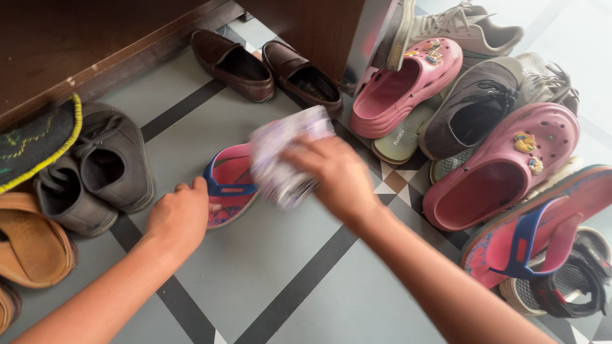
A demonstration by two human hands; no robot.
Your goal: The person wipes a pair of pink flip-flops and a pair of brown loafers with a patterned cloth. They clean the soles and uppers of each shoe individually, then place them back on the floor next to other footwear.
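Note:
A small pink flip-flop with blue straps (228, 185) lies on the tiled floor. My left hand (180, 215) grips its near edge, fingers curled over the side. My right hand (335, 175) holds a crumpled white and purple cloth (284, 156), blurred by motion, pressed over the flip-flop's right part. The cloth hides the front of the flip-flop.
A second pink flip-flop (542, 223) leans at the right among pink clogs (503, 165), grey sneakers (475, 108) and a sandal. Brown loafers (233, 64) sit by a dark wooden cabinet (76, 44). Grey shoes (105, 169) and tan shoes (29, 242) are at the left.

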